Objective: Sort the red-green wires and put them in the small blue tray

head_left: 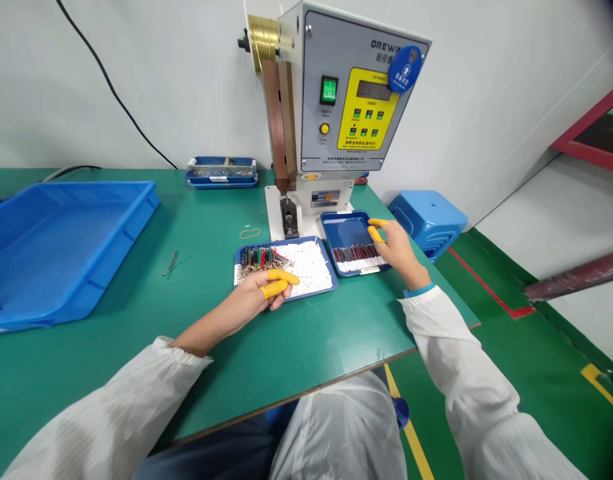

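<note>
My left hand (271, 287), with yellow finger cots on thumb and forefinger, is over the near edge of a blue tray (331, 287). Its fingertips are drawn together; whatever they may hold is too small to make out. In that tray lie small white sleeves (311, 263) and a bundle of red, green and black wires (266, 259) with metal ends. My right hand (393, 241), also in yellow cots, hovers at the right side of a second blue tray (349, 230). A slight gap shows between its thumb and forefinger. Red and black wires with white ends (356, 257) lie there in a row.
A crimping machine (336, 87) with a spool of brass-coloured strip (263, 40) stands behind the trays. A large blue bin (81, 233) is at left, small stacked trays (221, 172) at the back. A rubber band (249, 234) and a wire piece (171, 262) lie on the green table.
</note>
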Motion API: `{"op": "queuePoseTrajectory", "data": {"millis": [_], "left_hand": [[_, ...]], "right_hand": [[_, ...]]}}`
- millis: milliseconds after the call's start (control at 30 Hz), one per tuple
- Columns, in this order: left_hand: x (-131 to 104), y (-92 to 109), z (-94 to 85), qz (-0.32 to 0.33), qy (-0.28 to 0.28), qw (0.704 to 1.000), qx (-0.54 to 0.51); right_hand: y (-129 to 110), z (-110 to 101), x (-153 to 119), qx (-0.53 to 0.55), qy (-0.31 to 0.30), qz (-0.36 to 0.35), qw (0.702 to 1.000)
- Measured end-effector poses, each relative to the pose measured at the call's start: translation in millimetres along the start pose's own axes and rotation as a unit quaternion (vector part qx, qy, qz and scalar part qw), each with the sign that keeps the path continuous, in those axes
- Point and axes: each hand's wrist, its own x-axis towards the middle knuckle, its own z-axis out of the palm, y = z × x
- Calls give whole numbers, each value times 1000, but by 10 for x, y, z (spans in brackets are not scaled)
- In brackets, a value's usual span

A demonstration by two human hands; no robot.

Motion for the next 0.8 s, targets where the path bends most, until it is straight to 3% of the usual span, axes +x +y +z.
{"op": "queuePoseTrajectory", "data": {"millis": [133,267,433,533,633,733,800], "left_hand": [[-66,42,80,23,17,999,-17],[-126,112,127,67,51,996,-37],[-84,223,-19,165,161,973,18],[-63,258,-205,210,246,936,137],[-58,233,-378,250,334,857,303],[-54,174,-478,271,331,787,444],[-58,139,-494,290,295,748,519]], "right_hand": [[-104,254,167,90,-96,-61,989],[-179,400,218,52,-218,-61,973],[-128,478,143,1,-253,-94,963],[-57,472,125,0,-238,-96,967],[-102,403,159,6,-170,-113,979],[-418,354,194,34,-52,-142,988],[-756,398,174,73,-34,-162,984]]}}
